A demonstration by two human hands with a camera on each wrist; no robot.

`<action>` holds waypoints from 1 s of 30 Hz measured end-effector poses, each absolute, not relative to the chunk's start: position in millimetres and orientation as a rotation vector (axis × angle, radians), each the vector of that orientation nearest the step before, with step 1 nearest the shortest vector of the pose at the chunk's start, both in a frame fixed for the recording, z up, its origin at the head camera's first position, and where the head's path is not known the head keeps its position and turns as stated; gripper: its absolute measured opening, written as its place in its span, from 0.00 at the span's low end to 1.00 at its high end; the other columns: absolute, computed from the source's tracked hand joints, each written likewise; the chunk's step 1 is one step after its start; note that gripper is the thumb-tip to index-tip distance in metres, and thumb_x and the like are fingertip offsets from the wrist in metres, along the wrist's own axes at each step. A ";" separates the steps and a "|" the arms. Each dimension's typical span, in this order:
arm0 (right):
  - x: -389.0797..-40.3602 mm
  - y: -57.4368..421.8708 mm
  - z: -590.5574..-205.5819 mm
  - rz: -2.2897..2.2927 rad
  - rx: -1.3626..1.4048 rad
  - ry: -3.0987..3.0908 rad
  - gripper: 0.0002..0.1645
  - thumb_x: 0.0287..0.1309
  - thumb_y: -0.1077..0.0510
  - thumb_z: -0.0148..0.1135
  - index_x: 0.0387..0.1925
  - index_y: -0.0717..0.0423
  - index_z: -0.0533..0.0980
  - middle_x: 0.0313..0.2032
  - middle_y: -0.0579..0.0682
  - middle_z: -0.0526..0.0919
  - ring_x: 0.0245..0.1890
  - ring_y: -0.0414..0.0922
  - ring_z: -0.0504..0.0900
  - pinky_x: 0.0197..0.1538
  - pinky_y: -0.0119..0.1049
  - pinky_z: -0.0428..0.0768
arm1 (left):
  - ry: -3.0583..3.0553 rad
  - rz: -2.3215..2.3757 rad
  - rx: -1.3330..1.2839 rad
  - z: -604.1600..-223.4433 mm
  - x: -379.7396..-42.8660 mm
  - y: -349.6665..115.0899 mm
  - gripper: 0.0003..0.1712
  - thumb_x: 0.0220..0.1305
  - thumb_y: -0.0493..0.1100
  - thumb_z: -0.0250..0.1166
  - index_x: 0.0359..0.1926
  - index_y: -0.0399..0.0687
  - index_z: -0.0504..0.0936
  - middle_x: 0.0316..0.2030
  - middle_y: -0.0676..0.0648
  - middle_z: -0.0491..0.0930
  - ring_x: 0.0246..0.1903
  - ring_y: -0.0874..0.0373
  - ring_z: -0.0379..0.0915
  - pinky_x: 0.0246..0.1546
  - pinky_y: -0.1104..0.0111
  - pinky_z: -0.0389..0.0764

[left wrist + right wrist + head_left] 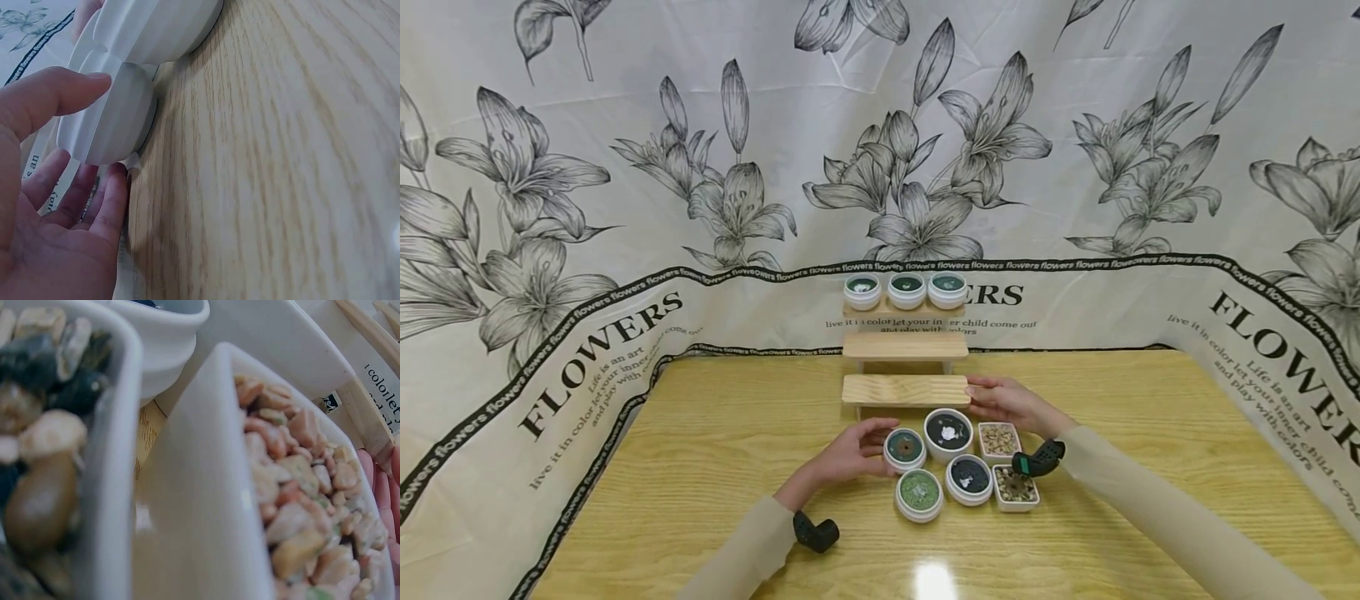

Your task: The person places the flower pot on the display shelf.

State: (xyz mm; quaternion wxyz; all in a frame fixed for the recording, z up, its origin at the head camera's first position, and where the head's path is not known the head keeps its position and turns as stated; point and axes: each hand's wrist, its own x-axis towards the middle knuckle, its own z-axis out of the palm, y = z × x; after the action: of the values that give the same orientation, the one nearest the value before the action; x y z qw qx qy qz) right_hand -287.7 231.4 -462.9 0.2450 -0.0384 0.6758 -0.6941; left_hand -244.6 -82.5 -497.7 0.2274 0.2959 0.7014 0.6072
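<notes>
Two pots nearest: a green-topped pot (918, 496) and square pebble pot (1017, 489). Left hand (852, 452) spread wide at the teal-topped pot (904, 448); contact unclear. Large dark-filled pot (948, 435) beyond. Right hand (1009, 402) pinches lowest wooden step (906, 389) by its right end. Farther: middle step (905, 345), then three small pots (907, 289) on top step (904, 309).
</notes>
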 end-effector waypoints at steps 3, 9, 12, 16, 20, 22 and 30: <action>-287.1 232.2 -461.9 -1.905 -0.123 1.828 0.37 0.70 0.64 0.45 0.71 0.75 0.42 0.44 0.44 0.78 0.40 0.32 0.81 0.51 0.25 0.81 | 1.933 1.661 0.834 -497.3 -245.6 -80.8 0.43 0.53 0.28 0.68 0.69 0.28 0.57 0.66 0.29 0.62 0.63 0.37 0.64 0.62 0.63 0.73; -287.9 232.7 -463.1 -1.901 -0.127 1.828 0.37 0.70 0.64 0.46 0.71 0.74 0.42 0.44 0.45 0.78 0.41 0.32 0.81 0.51 0.26 0.81 | 1.965 1.622 0.849 -496.8 -246.5 -75.8 0.46 0.53 0.28 0.69 0.70 0.30 0.56 0.67 0.30 0.61 0.63 0.38 0.65 0.63 0.61 0.73; -288.9 233.1 -465.6 -1.896 -0.129 1.840 0.37 0.70 0.63 0.47 0.71 0.74 0.43 0.45 0.45 0.78 0.41 0.32 0.81 0.51 0.26 0.80 | 2.010 1.602 0.836 -498.0 -246.2 -73.9 0.45 0.53 0.29 0.69 0.70 0.32 0.58 0.66 0.32 0.65 0.61 0.42 0.68 0.60 0.65 0.75; -289.5 233.8 -467.0 -1.888 -0.126 1.850 0.37 0.70 0.62 0.47 0.71 0.74 0.43 0.44 0.43 0.78 0.41 0.32 0.81 0.51 0.25 0.80 | 2.068 1.607 0.816 -500.0 -244.8 -71.8 0.45 0.50 0.29 0.71 0.69 0.34 0.61 0.63 0.34 0.69 0.57 0.46 0.72 0.57 0.71 0.76; -289.7 233.9 -467.0 -1.883 -0.120 1.855 0.38 0.70 0.62 0.47 0.71 0.74 0.43 0.45 0.43 0.78 0.41 0.31 0.81 0.51 0.25 0.80 | 2.094 1.640 0.803 -502.4 -243.0 -71.2 0.43 0.48 0.30 0.72 0.66 0.33 0.64 0.60 0.35 0.71 0.54 0.51 0.73 0.55 0.73 0.76; -289.6 233.9 -466.6 -1.881 -0.123 1.854 0.38 0.70 0.62 0.47 0.71 0.74 0.43 0.46 0.45 0.77 0.41 0.31 0.81 0.51 0.25 0.80 | 2.110 1.650 0.809 -503.5 -242.0 -70.8 0.42 0.48 0.30 0.72 0.65 0.32 0.65 0.59 0.34 0.72 0.53 0.53 0.74 0.55 0.73 0.76; -288.7 234.6 -465.3 -1.888 -0.129 1.846 0.37 0.71 0.62 0.46 0.71 0.74 0.42 0.49 0.49 0.77 0.41 0.32 0.81 0.51 0.26 0.80 | 2.187 1.682 0.784 -505.1 -235.7 -70.2 0.39 0.48 0.30 0.73 0.62 0.30 0.69 0.56 0.33 0.74 0.52 0.50 0.75 0.53 0.74 0.77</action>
State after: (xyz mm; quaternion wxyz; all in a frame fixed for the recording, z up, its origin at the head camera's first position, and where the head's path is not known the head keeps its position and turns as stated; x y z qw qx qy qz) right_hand -288.7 234.6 -465.3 0.2462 -0.0472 0.6768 -0.6922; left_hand -235.7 -70.2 -505.1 0.1362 0.2708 0.7555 0.5809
